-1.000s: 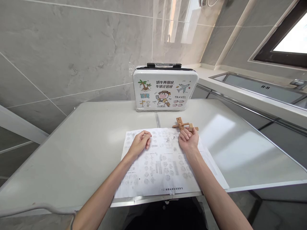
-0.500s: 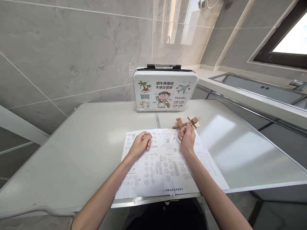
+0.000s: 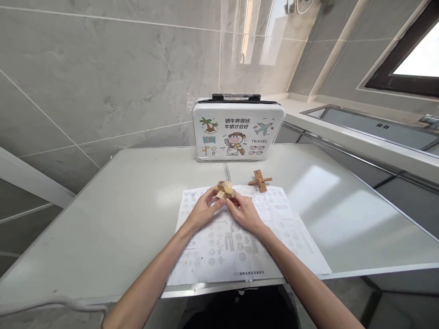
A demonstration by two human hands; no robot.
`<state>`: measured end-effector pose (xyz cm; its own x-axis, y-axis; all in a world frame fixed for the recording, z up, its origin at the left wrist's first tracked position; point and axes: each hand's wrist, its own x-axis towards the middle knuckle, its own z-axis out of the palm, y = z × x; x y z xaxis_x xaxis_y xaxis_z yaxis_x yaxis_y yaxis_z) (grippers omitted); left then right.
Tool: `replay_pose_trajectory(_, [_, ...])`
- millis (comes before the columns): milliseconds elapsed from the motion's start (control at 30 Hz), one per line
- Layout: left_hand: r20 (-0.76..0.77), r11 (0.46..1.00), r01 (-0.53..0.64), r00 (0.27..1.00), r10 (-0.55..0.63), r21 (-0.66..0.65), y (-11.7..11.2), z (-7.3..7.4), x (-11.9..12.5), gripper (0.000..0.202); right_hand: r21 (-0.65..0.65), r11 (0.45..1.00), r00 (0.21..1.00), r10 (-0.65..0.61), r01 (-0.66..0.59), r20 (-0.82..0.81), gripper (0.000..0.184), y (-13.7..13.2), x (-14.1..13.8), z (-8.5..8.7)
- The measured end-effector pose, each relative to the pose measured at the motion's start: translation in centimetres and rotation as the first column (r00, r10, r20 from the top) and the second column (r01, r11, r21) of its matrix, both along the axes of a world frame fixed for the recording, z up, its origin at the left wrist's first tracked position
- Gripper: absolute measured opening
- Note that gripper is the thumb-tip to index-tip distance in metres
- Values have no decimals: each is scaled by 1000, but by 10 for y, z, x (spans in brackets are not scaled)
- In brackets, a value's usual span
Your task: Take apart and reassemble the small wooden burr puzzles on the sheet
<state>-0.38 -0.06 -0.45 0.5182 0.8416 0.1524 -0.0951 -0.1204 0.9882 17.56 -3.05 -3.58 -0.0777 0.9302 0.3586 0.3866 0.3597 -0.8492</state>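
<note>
Between my two hands is a pale wooden interlocking puzzle, a cross of thick blocks with a dark mark on one block. My left hand grips it from the left, thumb at the near side. From the right, my right hand closes its fingers on the same puzzle. Both hands are above a printed sheet of small diagrams and text. A darker brown wooden puzzle, made of crossed sticks with a number on one, lies past the sheet's far edge, apart from my right hand.
A white carrying case with cartoon prints stands upright at the back of the light folding table. Behind it is a grey tiled wall. A counter with a sink runs along the right. A grey cable shows at lower left.
My right hand has brought the pale puzzle from beside the brown one back to the sheet's middle. My left hand, empty before, now grips it too. The brown puzzle stays in place.
</note>
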Motion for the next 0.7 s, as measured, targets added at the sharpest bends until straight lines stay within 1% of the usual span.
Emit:
replay_pose_trajectory(67, [9,1000,14,1000,-14,-11,0,0,0,54,9,1000,999,10,-10,36,27,-1,-1,0])
replay_pose_trajectory(200, [10,998,-37,999,37,-43,-1,-2,0,53,8,1000,997,13,-14,75,27,-1,-3,0])
replay_pose_trajectory(333, [-29,995,-66,998,64,-74,-2,-1,1,55,-1,999,996,37,-37,77,29,-3,-4,1])
replay_pose_trajectory(367, [-38,994,-77,997,74,-77,-3,-1,1,55,-23,998,997,63,-62,54,30,-3,-4,2])
replay_pose_trajectory(433, [-49,993,-88,995,84,-84,-3,1,1,54,-109,983,989,144,-148,-37,29,-4,-4,5])
replay_pose_trajectory(500, [-55,993,-70,996,66,-90,-4,2,0,54,-202,944,960,232,-261,-160,28,-5,-3,9])
replay_pose_trajectory(533, [-60,994,-63,997,58,-88,-4,2,-1,54,-228,922,939,263,-312,-220,26,-5,-3,10])
replay_pose_trajectory(600, [-80,995,-74,994,69,-61,-3,2,-2,55,-242,898,904,284,-368,-320,22,-4,-2,10])
replay_pose_trajectory(633, [-96,995,-95,991,91,-38,-3,2,-2,55,-239,896,892,276,-374,-358,23,-3,-2,10])
replay_pose_trajectory(700, [-131,990,-142,981,142,11,-2,0,-2,55,-230,910,883,233,-346,-407,24,-1,-3,6])
